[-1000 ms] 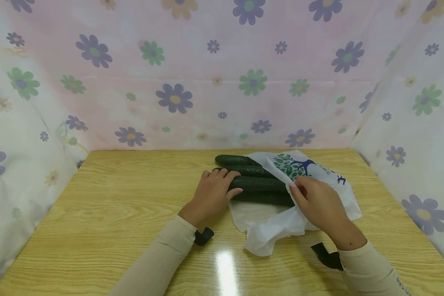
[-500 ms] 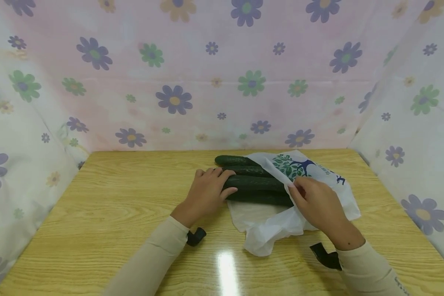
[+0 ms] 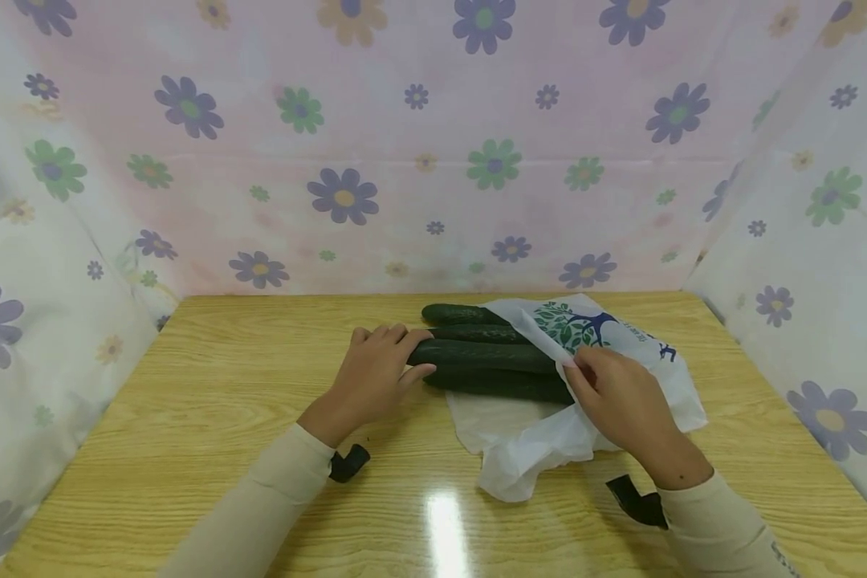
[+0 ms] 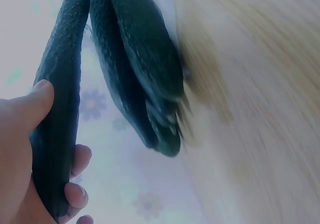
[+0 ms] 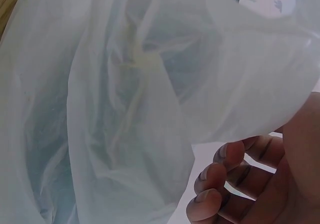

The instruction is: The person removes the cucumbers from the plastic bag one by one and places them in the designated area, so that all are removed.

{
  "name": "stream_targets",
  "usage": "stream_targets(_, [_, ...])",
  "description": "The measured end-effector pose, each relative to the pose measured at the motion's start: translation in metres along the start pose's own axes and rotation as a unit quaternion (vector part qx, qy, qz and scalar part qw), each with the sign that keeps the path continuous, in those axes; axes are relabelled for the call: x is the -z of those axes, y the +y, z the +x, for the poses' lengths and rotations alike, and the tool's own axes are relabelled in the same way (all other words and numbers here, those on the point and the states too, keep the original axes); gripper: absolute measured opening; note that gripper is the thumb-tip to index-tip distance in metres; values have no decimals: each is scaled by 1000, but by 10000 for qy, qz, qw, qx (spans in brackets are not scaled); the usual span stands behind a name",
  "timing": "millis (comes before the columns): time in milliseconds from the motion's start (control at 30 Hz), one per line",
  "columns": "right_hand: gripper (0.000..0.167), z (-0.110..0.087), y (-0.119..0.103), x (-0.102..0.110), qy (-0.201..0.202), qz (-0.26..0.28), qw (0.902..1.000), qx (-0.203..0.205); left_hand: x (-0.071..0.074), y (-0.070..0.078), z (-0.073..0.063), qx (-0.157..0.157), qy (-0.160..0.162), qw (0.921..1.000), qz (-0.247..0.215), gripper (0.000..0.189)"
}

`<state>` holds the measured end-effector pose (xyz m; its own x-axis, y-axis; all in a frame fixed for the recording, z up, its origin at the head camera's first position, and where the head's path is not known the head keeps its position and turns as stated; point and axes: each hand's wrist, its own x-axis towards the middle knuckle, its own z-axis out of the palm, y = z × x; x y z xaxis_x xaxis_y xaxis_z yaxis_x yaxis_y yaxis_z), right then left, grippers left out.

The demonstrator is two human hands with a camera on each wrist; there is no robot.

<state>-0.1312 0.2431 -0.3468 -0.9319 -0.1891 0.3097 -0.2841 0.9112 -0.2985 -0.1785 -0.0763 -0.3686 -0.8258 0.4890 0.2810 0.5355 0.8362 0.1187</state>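
Note:
A long dark green cucumber [image 3: 487, 356] is gripped near its left end by my left hand [image 3: 368, 373]. In the left wrist view the thumb lies along one side of that cucumber [image 4: 60, 83] and the fingers curl round the other. Several more cucumbers [image 4: 145, 43] lie close beside it, their left ends sticking out of a white plastic bag [image 3: 643, 361] with a printed tree. My right hand [image 3: 624, 393] pinches the bag's edge and holds it up over the cucumbers. Their right ends are hidden inside the bag; its thin film [image 5: 135, 93] fills most of the right wrist view.
All this lies on a wood-grain table [image 3: 260, 385], with a flowered cloth [image 3: 405, 201] along its back and sides. A crumpled white flap of the bag [image 3: 523, 461] spreads toward the front. Black bent pieces show beside the left wrist [image 3: 325, 421] and right wrist [image 3: 682, 466].
My left hand has moved left, drawing the gripped cucumber further out of the bag past its neighbours. The right hand and the bag have stayed nearly still.

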Motion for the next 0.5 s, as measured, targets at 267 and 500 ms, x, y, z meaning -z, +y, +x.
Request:
stream_targets(267, [31, 1, 1, -2, 24, 0, 10000, 65, 6, -15, -11, 64, 105, 9999, 36, 49])
stream_targets(500, [32, 0, 2, -4, 48, -1, 10000, 79, 13, -27, -22, 103, 182, 9998, 46, 49])
